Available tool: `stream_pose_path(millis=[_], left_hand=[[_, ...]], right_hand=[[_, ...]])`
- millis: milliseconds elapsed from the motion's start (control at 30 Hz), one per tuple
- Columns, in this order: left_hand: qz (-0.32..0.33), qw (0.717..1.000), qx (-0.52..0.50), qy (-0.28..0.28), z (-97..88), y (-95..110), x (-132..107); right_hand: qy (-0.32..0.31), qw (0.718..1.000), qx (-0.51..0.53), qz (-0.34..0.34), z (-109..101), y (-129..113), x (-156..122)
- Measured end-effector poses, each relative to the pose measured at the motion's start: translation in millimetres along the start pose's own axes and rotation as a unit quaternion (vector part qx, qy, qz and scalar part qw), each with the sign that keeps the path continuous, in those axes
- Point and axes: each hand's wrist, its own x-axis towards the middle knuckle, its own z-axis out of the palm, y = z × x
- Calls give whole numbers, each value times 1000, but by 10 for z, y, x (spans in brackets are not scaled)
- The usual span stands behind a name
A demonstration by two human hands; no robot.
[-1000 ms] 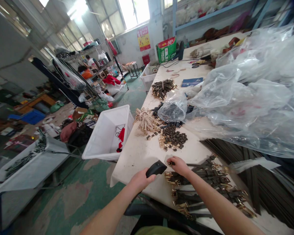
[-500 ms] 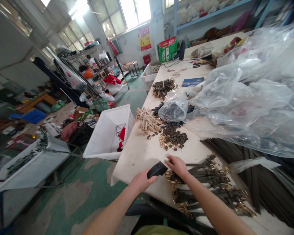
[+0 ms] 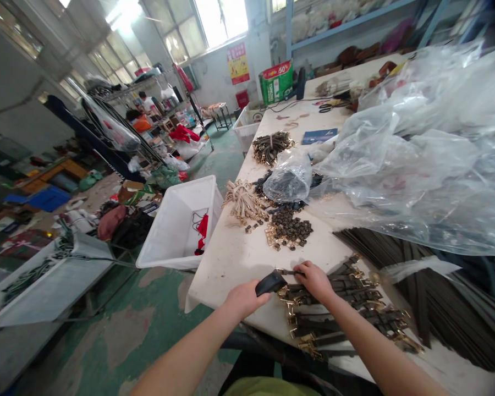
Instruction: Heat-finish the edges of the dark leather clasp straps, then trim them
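Observation:
My left hand [image 3: 244, 300] is closed around a smooth black, block-like piece [image 3: 271, 282]; its exact kind is unclear. My right hand [image 3: 314, 281] pinches a short dark strap [image 3: 291, 272], whose left end meets the tip of the black piece, with a bit of gold metal there. Below and beside my right hand lie rows of dark straps with gold buckles [image 3: 325, 319]. Just beyond my hands is a pile of small dark loops and gold buckles [image 3: 289, 228]. A bundle of beige straps [image 3: 244, 201] lies to its left.
Clear plastic bags [image 3: 416, 154] cover the table's right side, above long dark strips [image 3: 462, 308]. A white bin [image 3: 171, 220] holding red items stands off the left edge. Farther back lie a banded dark strap bundle [image 3: 272, 147], a blue booklet [image 3: 319, 136] and scissors [image 3: 330, 106].
My right hand has moved slightly right, and a dark strap now shows between it and the black piece. My left hand has also shifted right, still holding that piece.

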Motion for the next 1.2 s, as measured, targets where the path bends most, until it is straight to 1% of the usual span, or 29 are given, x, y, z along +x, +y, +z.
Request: stream_pose_path(millis=[100,200,300,333,467,567,633,767,867,967,1000,1067,1133,1200], left_hand=[[9,999,40,7,-75,166,126],[18,998,57,-10,-153,248,256],[14,997,59,-41,-193,211,311],[13,997,58,-44,-191,186,312],[29,998,58,-17,-138,134,287],[33,998,56,-19,-118,155,302],[36,998,40,-22,-127,169,329],[44,998,-34,-29,-163,136,351],[30,998,-48,-21,-176,54,274],[18,1000,-14,1,-149,16,141],[21,1000,1,5,-133,38,106],[36,999,35,8,-100,147,81],[41,997,72,7,-84,324,126],[35,994,102,-3,-97,508,220]], right_hand=[[-9,1000,17,14,33,9,24],[-14,1000,12,8,37,5,44],[-14,1000,4,-3,27,13,49],[-13,1000,2,-7,26,17,49],[-9,1000,-4,-6,49,35,52],[-6,1000,-5,-9,75,46,57],[-6,1000,-9,-11,83,43,63],[-13,1000,-24,-12,54,5,66],[-18,999,-30,-17,7,-19,38],[-2,999,-36,-10,-26,4,-22],[3,999,-38,-3,-29,22,-43],[8,999,-36,16,-27,63,-74],[5,999,-27,30,-20,96,-85],[2,999,-21,39,-19,116,-79]])
